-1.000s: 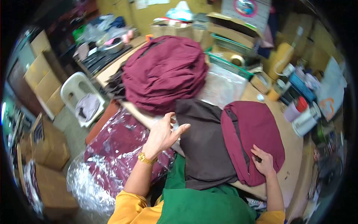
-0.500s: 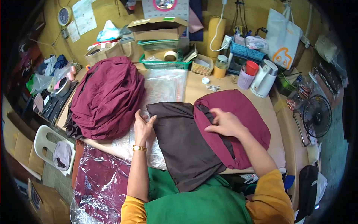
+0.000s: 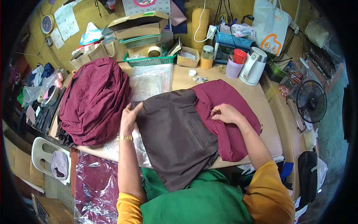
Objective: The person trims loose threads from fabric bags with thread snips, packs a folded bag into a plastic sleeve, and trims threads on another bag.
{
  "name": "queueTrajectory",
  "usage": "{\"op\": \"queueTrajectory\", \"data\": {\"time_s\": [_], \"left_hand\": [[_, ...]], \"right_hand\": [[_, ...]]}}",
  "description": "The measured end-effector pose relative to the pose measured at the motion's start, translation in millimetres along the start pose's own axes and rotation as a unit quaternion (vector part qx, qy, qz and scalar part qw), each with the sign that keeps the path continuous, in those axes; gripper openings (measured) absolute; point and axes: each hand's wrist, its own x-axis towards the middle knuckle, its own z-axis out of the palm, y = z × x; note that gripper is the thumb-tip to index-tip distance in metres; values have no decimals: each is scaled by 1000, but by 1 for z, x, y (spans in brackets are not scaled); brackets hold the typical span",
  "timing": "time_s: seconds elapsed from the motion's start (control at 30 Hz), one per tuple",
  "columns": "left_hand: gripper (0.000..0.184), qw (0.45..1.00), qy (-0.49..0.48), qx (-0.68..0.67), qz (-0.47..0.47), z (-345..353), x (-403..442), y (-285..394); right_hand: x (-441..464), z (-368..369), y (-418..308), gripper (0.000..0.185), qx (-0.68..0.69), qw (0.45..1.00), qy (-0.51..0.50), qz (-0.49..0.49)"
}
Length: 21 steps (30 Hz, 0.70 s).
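Observation:
My left hand [image 3: 129, 118] pinches the far left corner of a dark brown cloth panel [image 3: 167, 130], which lies spread over the table's front edge. A narrow stitched welt [image 3: 197, 133] shows on this panel. Attached or overlapping at its right is a bunched maroon cloth [image 3: 238, 97]. My right hand [image 3: 228, 114] rests over the maroon cloth near where the two colours meet, its fingers closed. A small, thin, shiny piece [image 3: 214, 111] sticks out from those fingertips; its kind is too small to make out.
A big heap of maroon cloth [image 3: 93, 100] sits at the left, beside clear plastic bags [image 3: 151, 78]. Toward the back right stand a white electric kettle [image 3: 253, 67], a red cup [image 3: 239, 56] and a jar [image 3: 207, 58]. A plastic-wrapped maroon bundle [image 3: 95, 183] lies below the front edge.
The dark panel has been drawn open leftward, uncovering its stitched welt, and the maroon cloth is folded back. My right hand has moved from the dark inner fold onto the maroon edge.

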Motion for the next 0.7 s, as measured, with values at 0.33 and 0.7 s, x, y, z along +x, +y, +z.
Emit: {"op": "queueTrajectory", "data": {"time_s": [0.33, 0.7], "left_hand": [[33, 982, -102, -100, 124, 79, -121, 77], [18, 949, 133, -263, 111, 24, -133, 53]], "right_hand": [[24, 7, -155, 50, 446, 833, -55, -322], [-2, 37, -162, 21, 355, 910, 58, -207]]}}
